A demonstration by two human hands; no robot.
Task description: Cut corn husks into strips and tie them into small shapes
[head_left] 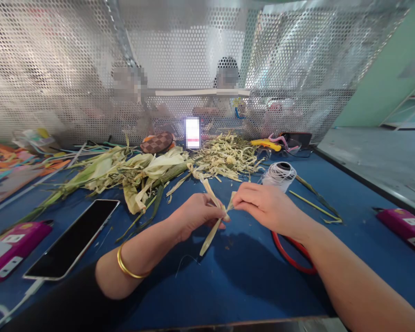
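Observation:
My left hand (pixel 196 216) and my right hand (pixel 263 203) meet above the blue table (pixel 235 276), both pinched on strips of dry corn husk (pixel 214 216). The strips cross between my fingertips; one end points up towards the back, another hangs down to the table. A gold bangle (pixel 127 267) circles my left wrist. A spool of white thread (pixel 279 174) stands just behind my right hand. Red scissor handles (pixel 290 256) lie under my right forearm.
A pile of green and pale corn husks (pixel 131 173) and shredded husk (pixel 228 159) fills the back of the table. A black phone (pixel 74 237) lies at the left, pink boxes (pixel 14 244) (pixel 406 226) at both sides. Two people sit behind the perforated metal screen (pixel 193 69).

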